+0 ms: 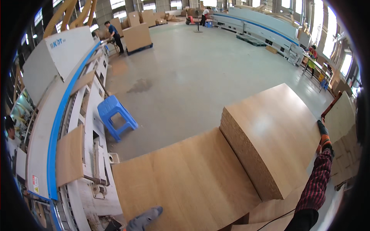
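The largest thing is the grey floor [181,77], which runs through the hall and has one dark stain left of the middle. Along the left side stands a long white machine [48,111] with a blue stripe, and a second machine [250,29], also white and blue, stands far back on the right. The stack [273,131] of wood-coloured boards is in front at the right; its cut side is brown and rough. The board [181,177] lies flat in the foreground, lower than the top of the stack, with its right edge close along the stack's side and its far left corner near the machine. Far back at the left, a big brown carton [138,37] rests on a dark pallet, and just left of it a co-worker [112,34] leans forward. A smaller panel [70,158] lies on the machine, and a blue stool [111,106] stands just beside it. The right hand [324,136], in an orange and dark glove, is at the right edge of the stack; I cannot tell if it pinches this edge. The left hand [144,219], in a grey glove, is on the near left part of the board, its fingers seeming close together, but whether it grips I cannot tell.
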`<action>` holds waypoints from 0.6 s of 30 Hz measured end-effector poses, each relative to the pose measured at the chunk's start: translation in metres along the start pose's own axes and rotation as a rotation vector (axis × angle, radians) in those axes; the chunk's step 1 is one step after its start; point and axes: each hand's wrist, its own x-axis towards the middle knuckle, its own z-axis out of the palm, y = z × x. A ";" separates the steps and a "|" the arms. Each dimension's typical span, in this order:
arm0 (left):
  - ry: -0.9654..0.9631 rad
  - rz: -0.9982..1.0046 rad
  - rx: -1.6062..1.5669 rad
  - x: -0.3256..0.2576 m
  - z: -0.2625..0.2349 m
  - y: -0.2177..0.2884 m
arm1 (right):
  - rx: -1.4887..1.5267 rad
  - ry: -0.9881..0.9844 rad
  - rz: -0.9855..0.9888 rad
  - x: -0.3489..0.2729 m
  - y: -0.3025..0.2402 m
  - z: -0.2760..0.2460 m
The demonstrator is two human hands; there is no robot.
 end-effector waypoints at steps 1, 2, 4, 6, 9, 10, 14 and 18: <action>0.021 0.035 -0.069 0.004 -0.002 -0.003 | 0.010 -0.027 0.049 -0.008 -0.001 0.003; 0.042 0.070 -0.139 0.007 -0.003 -0.005 | 0.028 -0.044 0.085 -0.014 -0.005 -0.004; 0.049 0.043 -0.054 0.012 0.001 0.004 | 0.076 -0.094 0.158 -0.030 -0.007 -0.018; 0.044 0.053 0.042 0.010 0.001 0.012 | 0.130 -0.157 0.216 -0.058 -0.006 -0.029; -0.047 0.048 0.202 0.017 -0.005 0.011 | 0.154 -0.184 0.178 -0.121 0.006 -0.056; -0.104 0.002 0.267 0.020 -0.005 0.013 | 0.160 -0.187 0.153 -0.144 0.011 -0.066; 0.264 0.179 -0.290 0.086 0.042 0.003 | -0.410 -0.259 -0.405 -0.290 -0.025 -0.095; 0.182 0.068 -0.050 0.154 0.034 0.052 | -0.724 -0.155 -0.169 -0.390 -0.042 -0.088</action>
